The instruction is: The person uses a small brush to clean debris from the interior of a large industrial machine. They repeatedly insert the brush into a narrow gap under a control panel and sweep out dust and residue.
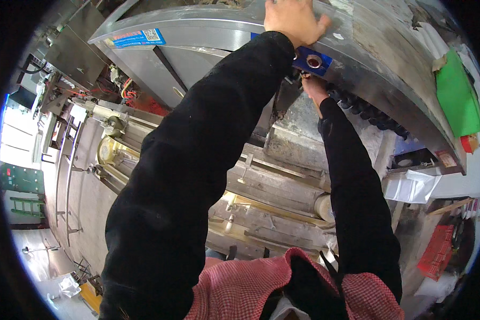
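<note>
My left hand [294, 20] rests on the top edge of a large metal machine housing [208, 34], its thumb spread from the fingers. Just below it, a blue plate [314, 61] with a round, dark-centred fitting is fixed to the housing's front. Beneath that plate my right hand [315, 89] reaches under the edge, fingertips at small metal parts; whether it grips one of them I cannot tell. A thick black corrugated hose [368, 112] runs along the underside, right of this hand.
Rails and bars of a machine bed [280, 192] lie below my arms. Green sheeting [458, 96] hangs at the right, above a white plastic bag [412, 186] and a red plastic crate [436, 250]. Orange-red cables [130, 90] and a metal rack [66, 176] are at the left.
</note>
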`<state>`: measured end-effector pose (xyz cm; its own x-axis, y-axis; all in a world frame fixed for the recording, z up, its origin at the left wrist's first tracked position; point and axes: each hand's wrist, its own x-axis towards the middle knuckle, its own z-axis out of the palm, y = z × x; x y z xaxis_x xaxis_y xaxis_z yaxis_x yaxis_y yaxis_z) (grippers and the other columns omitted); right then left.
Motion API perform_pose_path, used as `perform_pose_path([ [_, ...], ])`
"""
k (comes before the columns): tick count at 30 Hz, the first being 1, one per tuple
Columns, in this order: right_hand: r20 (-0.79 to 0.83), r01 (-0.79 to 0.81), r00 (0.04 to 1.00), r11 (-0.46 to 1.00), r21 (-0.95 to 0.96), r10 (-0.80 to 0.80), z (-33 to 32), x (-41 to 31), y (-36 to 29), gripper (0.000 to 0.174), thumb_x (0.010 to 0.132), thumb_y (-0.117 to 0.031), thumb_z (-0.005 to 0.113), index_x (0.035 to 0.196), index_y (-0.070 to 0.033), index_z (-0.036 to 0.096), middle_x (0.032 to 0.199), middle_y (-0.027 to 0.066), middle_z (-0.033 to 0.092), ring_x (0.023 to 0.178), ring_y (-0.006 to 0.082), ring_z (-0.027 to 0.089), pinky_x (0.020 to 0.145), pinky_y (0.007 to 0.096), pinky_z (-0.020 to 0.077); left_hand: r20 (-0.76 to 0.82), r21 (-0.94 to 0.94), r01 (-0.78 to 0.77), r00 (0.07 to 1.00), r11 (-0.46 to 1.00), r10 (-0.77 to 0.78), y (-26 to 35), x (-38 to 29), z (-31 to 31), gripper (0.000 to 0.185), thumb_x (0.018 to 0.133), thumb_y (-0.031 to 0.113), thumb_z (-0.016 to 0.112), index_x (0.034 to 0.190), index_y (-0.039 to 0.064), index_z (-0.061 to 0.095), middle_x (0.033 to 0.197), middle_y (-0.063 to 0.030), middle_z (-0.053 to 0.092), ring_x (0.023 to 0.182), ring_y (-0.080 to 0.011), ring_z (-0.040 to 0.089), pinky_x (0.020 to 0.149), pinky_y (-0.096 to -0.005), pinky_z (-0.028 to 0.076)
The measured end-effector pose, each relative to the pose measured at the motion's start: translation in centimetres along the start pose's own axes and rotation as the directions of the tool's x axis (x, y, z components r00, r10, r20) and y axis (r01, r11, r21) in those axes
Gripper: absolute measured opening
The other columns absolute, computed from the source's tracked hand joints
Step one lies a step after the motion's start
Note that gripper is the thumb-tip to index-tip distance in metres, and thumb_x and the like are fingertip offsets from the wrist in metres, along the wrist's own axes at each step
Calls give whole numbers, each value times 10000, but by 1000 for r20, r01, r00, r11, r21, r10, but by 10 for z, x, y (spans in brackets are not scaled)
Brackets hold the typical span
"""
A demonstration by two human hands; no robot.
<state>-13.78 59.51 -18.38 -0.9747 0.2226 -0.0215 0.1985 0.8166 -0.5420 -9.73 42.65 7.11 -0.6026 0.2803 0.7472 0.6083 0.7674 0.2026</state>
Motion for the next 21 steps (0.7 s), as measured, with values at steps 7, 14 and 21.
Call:
perform_pose_path([
  [7, -164, -144, 961, 906, 399, 224, 19, -32, -28, 252, 862, -171, 557, 995, -29, 718, 1120, 251, 669, 980, 398, 663, 828, 480, 538, -26, 45, -49, 998, 998, 51, -18, 6, 18, 615, 853, 532, 554, 1205, 34, 636, 1192, -208, 625, 1146, -381, 592, 960, -534, 460],
  [14, -292, 14, 956, 999, 35, -3, 10, -33, -29, 299, 850, -187, 580, 1068, -22, 700, 1215, 186, 663, 1148, 374, 591, 994, 477, 443, 63, 3, 2, 998, 1000, -2, -6, 3, 16, 637, 859, 550, 554, 1221, 29, 610, 1214, -196, 608, 1171, -372, 571, 975, -533, 445],
  [21, -159, -37, 987, 948, -317, -14, -15, -30, -19, 537, 897, -441, 516, 1343, -152, 589, 1310, 174, 619, 1165, 368, 614, 999, 463, 476, 86, -53, 14, 996, 999, -9, 4, 6, 14, 619, 850, 537, 562, 1175, 13, 616, 1186, -179, 610, 1167, -355, 570, 958, -529, 447],
])
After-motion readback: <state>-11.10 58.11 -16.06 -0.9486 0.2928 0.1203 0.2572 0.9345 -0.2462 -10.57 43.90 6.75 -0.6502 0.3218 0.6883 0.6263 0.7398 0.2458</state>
